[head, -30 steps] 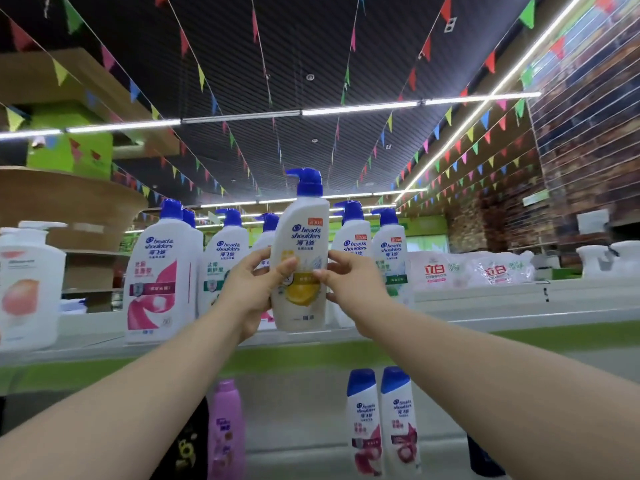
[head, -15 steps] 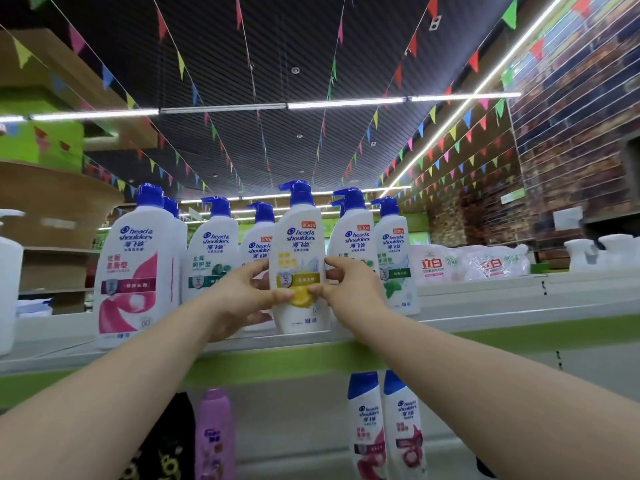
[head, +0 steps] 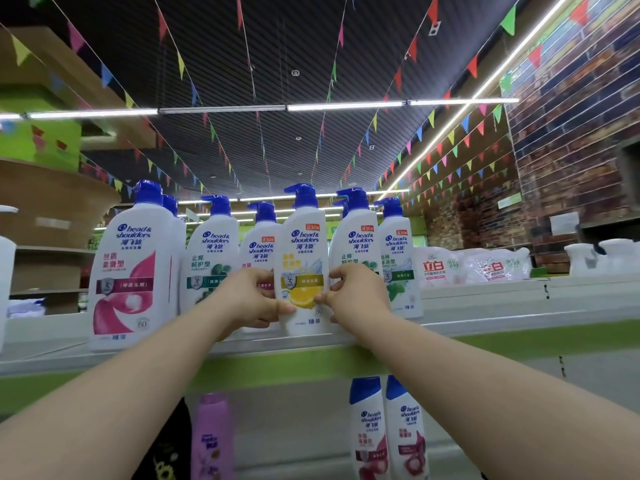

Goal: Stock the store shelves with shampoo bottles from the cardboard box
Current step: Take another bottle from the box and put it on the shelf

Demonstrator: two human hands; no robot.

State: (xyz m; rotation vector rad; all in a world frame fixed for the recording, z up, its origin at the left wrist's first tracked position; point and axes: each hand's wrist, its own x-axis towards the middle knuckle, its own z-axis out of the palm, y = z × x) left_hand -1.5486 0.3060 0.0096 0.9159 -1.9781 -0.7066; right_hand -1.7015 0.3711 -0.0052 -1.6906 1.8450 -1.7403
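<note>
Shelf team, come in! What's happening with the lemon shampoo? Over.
Left hand and right hand grip white pump bottle with blue cap, yellow lemon label. Bottle upright on white shelf. White neighbour bottles crowd both sides.

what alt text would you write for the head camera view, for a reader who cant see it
A left hand and right hand grip a white lemon-label shampoo bottle upright on a green-edged shelf, among similar blue-pump bottles. Smaller blue-capped bottles stand below, and coloured pennants hang overhead.

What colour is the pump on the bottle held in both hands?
Blue pump, clearest in head view.
</note>
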